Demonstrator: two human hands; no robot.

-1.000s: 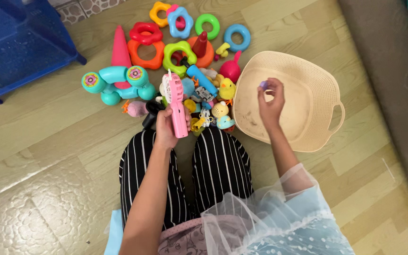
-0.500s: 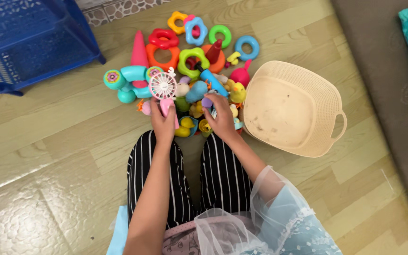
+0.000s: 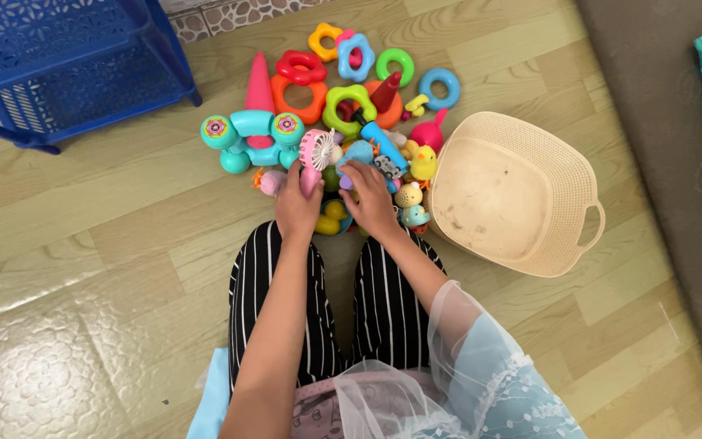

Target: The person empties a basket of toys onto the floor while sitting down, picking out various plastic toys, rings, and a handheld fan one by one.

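Pink plastic forms the small handheld fan (image 3: 315, 154), its round grilled head upright while the left hand (image 3: 296, 205) wraps closed around its handle at the near edge of the toy heap. Just right of it, the right hand (image 3: 370, 203) pinches a small purple piece (image 3: 346, 182) between curled fingertips, low over the pile. Glossy flower-shaped and round rings (image 3: 349, 97) lie at the far side, with a smooth red-pink cone (image 3: 259, 81) and a teal wheeled toy (image 3: 247, 134) to the left. A cream woven-look plastic basket (image 3: 566, 154) with a loop handle sits to the right on the wood-grain vinyl floor (image 3: 83, 228).
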